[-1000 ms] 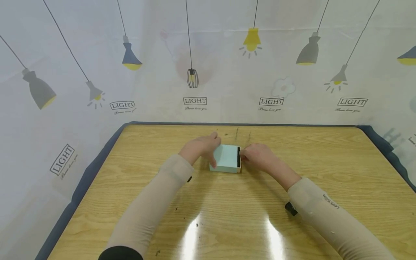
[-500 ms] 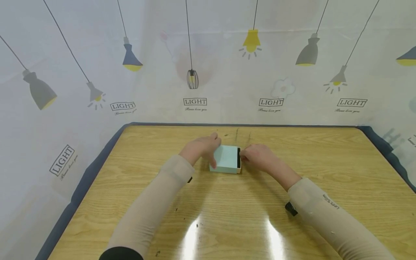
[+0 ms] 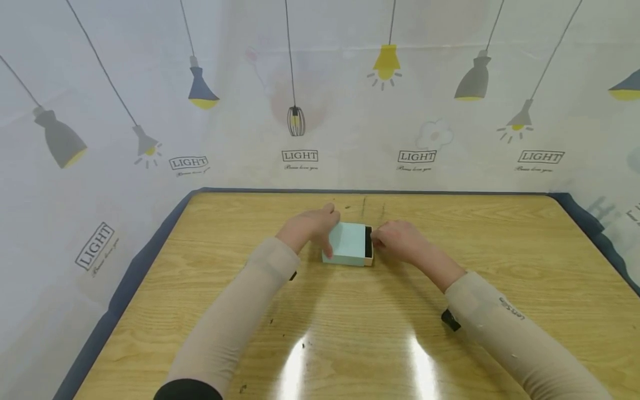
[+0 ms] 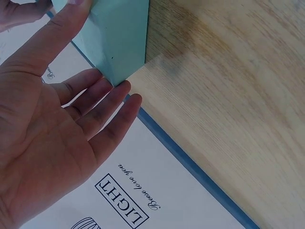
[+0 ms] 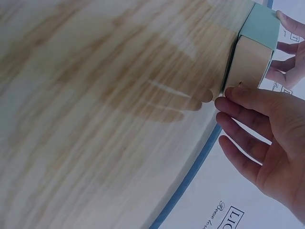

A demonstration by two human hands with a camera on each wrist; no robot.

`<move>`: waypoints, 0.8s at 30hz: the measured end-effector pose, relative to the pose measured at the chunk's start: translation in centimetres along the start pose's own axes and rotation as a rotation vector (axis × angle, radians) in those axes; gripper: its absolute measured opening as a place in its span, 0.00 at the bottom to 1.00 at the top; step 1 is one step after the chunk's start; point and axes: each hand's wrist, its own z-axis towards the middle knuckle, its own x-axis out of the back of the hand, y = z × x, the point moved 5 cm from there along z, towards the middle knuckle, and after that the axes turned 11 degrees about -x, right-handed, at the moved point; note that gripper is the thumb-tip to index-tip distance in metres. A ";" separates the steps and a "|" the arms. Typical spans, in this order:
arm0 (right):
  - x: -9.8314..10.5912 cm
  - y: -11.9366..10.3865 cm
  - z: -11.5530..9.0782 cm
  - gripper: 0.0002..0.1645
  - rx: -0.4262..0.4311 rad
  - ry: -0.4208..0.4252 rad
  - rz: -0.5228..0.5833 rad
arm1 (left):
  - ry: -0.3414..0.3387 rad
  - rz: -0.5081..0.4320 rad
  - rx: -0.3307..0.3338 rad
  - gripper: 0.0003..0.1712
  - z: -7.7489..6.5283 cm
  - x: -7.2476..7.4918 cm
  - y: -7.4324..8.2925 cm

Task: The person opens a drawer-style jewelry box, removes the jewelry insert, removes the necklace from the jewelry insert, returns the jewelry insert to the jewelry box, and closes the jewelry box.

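A mint-green drawer box (image 3: 346, 241) lies flat on the table, with a cream inner drawer (image 5: 248, 62) partly slid out of its right end. A black strip (image 3: 368, 243) of the drawer's inside shows between sleeve and front edge. My left hand (image 3: 311, 226) grips the sleeve's left end, thumb on the near side and fingers at the far side. At the drawer's outer end my right hand (image 3: 400, 240) pinches with thumb and index finger; a small pull tab (image 5: 240, 84) shows by the thumb. The other right fingers are loosely bent, off the box.
The wood-grain table (image 3: 320, 311) has a dark blue border along its back and sides. Behind it hangs a white cloth (image 3: 345, 72) printed with lamps and the word LIGHT. Both forearms wear beige sleeves (image 3: 240, 311).
The drawer has slid slightly farther right out of the sleeve, and my right hand has shifted right with it. My left hand keeps its hold on the sleeve.
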 end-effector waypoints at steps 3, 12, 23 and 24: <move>0.0 0.1 0.0 0.11 -0.001 0.008 -0.002 | 0.003 -0.007 0.001 0.54 0.0 0.0 0.0; -0.2 0.2 0.0 0.12 0.015 0.023 -0.017 | 0.010 -0.008 0.009 0.53 0.2 -0.1 -0.1; 0.0 0.1 -0.2 0.11 0.009 0.004 -0.017 | 0.010 -0.023 0.011 0.53 0.1 -0.1 0.0; 0.0 0.1 -0.2 0.11 0.008 0.002 -0.016 | 0.009 -0.030 0.011 0.53 0.0 -0.1 0.0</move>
